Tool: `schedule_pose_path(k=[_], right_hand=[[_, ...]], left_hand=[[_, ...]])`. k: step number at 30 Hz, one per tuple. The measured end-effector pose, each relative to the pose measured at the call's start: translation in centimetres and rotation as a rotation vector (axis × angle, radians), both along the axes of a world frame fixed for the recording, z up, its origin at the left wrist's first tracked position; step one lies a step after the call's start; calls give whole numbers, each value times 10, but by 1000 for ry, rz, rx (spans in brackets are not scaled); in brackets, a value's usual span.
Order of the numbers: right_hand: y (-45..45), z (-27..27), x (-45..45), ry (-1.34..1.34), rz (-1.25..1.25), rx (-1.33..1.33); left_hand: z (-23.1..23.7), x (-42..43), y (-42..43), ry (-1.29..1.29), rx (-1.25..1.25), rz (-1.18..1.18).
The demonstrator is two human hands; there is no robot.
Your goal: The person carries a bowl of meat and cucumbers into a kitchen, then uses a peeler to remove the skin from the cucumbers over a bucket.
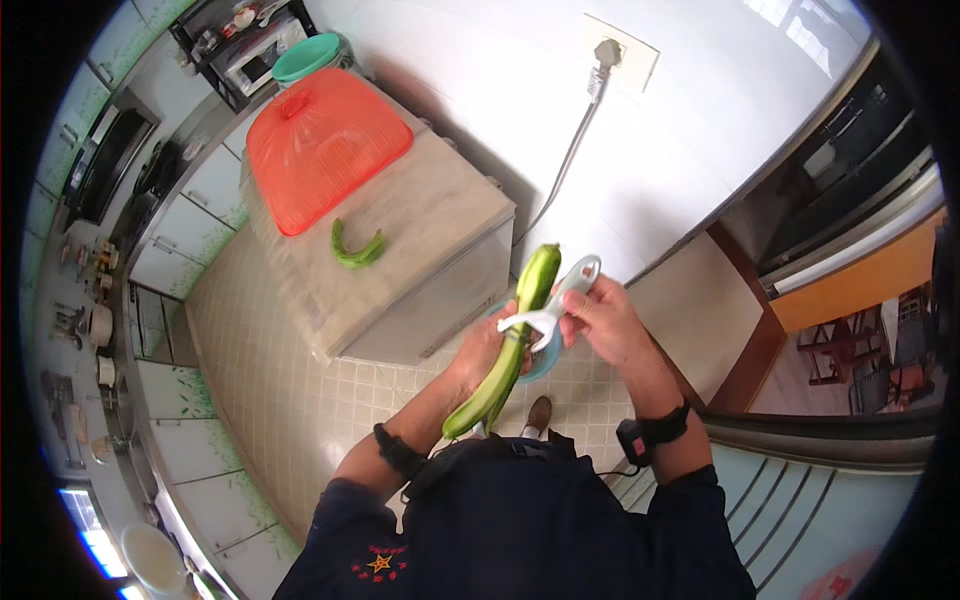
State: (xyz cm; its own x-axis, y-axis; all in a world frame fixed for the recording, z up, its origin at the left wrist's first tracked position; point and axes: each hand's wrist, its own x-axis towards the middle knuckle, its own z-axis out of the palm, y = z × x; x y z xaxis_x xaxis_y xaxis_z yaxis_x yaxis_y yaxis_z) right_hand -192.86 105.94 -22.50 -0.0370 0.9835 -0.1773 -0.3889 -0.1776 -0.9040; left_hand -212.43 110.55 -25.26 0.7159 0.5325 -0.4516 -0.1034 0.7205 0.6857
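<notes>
My left hand (478, 351) grips a long green gourd (500, 367) around its middle. The gourd slants from upper right to lower left; pale green flesh shows along its lower part, and the upper end has darker skin. In my right hand (606, 318) is a white Y-shaped peeler (553, 311), its grey handle pointing up. The peeler's head lies across the gourd close to my left fingers; whether the blade touches cannot be told. Under both hands is a blue bowl (546, 363), mostly hidden. A thin green piece hangs beside the gourd's lower end.
Ahead stands a marble-patterned worktop (442, 191) with a curved green gourd (358, 251) and a red plastic food cover (330, 146). Green basins (306, 58) sit behind it. A power cord (574, 142) runs down the wall. Kitchen cabinets (202, 180) line the left; a doorway opens right.
</notes>
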Motion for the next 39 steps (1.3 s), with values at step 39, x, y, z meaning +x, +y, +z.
schedule_pose_path(k=[39], right_hand=[[10, 14, 22, -119, -283, 75]], left_hand=[[-15, -9, 38, -35, 87, 197]])
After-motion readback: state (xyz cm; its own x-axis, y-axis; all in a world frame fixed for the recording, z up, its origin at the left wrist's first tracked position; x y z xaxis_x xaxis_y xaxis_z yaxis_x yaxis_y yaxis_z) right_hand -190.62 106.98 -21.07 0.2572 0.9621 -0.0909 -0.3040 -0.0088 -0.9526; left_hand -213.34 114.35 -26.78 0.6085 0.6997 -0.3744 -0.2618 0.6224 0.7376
